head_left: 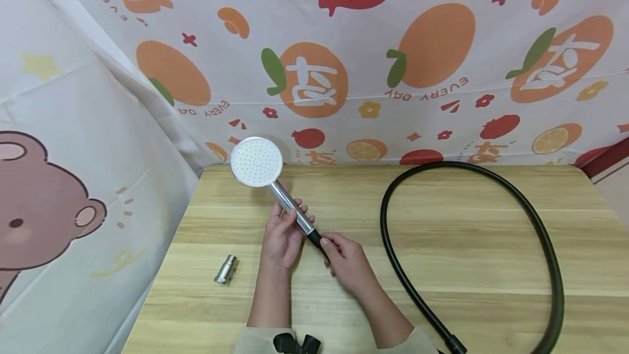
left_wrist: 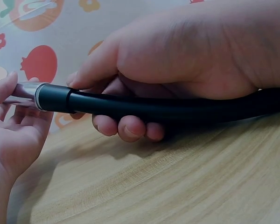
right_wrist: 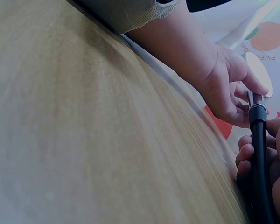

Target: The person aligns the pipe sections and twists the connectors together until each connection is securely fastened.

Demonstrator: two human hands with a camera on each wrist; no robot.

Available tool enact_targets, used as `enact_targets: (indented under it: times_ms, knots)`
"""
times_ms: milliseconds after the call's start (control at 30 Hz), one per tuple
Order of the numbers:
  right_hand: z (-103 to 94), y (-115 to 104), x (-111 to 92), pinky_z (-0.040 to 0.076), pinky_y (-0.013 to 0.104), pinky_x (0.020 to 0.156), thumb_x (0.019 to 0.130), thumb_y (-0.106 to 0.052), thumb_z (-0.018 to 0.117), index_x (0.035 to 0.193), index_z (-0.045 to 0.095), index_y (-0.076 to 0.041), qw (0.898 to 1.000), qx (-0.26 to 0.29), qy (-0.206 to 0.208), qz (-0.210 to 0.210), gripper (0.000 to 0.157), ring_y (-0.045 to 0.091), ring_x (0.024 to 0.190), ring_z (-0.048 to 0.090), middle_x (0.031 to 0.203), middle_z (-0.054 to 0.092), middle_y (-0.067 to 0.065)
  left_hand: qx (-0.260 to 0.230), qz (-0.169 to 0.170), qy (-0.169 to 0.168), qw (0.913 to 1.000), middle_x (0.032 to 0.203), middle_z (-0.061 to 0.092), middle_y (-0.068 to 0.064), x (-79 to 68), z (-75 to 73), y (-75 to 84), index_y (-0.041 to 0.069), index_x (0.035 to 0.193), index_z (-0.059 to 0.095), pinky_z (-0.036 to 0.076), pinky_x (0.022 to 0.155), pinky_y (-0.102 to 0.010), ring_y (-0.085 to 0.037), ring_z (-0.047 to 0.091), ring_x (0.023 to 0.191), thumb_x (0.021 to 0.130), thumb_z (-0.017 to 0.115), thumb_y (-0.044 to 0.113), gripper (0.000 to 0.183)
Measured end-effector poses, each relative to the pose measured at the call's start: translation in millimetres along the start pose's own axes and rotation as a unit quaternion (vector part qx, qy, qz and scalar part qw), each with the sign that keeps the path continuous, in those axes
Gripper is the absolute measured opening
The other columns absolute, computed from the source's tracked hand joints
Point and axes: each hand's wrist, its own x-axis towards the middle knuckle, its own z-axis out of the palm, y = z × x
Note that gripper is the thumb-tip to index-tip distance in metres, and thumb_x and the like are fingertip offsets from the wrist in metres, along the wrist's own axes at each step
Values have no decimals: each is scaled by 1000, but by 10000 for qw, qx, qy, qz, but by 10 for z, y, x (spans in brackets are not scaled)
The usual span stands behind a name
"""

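A shower head point(head_left: 256, 161) with a round white spray face and a silver handle points up and left over the wooden table. My left hand point(head_left: 282, 239) grips its handle, thumb across the metal. My right hand point(head_left: 350, 264) holds the black hose point(left_wrist: 144, 107) just below its collar point(left_wrist: 55, 98). That collar meets the handle's lower end in the left wrist view. Whether the threads are engaged cannot be seen. In the right wrist view, the right fingers point(right_wrist: 245, 156) curl round the hose, and the left hand stays on the handle above.
A small silver metal fitting point(head_left: 226, 270) lies on the table point(head_left: 196, 299) left of my left forearm. The hose loops widely over the right side, its other end connector point(head_left: 455, 344) near the front edge. A fruit-printed cloth point(head_left: 363, 70) hangs behind the table.
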Motion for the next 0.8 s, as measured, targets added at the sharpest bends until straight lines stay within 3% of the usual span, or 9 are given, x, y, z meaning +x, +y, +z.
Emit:
enact_targets:
  times_ms: [167, 333, 500, 800]
  knots:
    - [7, 3, 9, 47, 24, 45, 97, -42, 59, 134, 58, -20, 10000, -66, -27, -36, 42, 9, 52, 51, 72, 62, 5, -22, 25, -53, 10000, 110, 57, 0, 2, 3, 4, 21, 147, 38, 57, 88, -35, -15, 59, 99, 101, 45, -1, 52]
    - [21, 34, 17, 41, 20, 47, 88, -40, 73, 133, 59, -29, 9988, -394, 60, -266, 48, 5, 52, 46, 70, 58, -3, -32, 32, -127, 9999, 111, 58, 0, -7, 2, 10, 21, 148, 35, 57, 89, -34, -14, 59, 100, 102, 42, -1, 52]
    - [19, 28, 13, 40, 20, 46, 87, -37, 75, 128, 62, -36, 9980, -496, 127, -379, 43, 4, 51, 44, 69, 57, -5, 28, 13, -49, 10000, 111, 57, 1, -5, 5, 9, 21, 148, 36, 57, 89, -34, -14, 58, 101, 102, 40, -2, 51]
    - [24, 11, -2, 40, 19, 47, 91, -38, 70, 125, 64, -30, 9979, -486, 273, -341, 35, 4, 53, 44, 70, 58, -5, -22, 70, -66, 10000, 110, 60, 1, -4, 0, 8, 21, 144, 42, 57, 89, -35, -14, 60, 101, 101, 47, 1, 48]
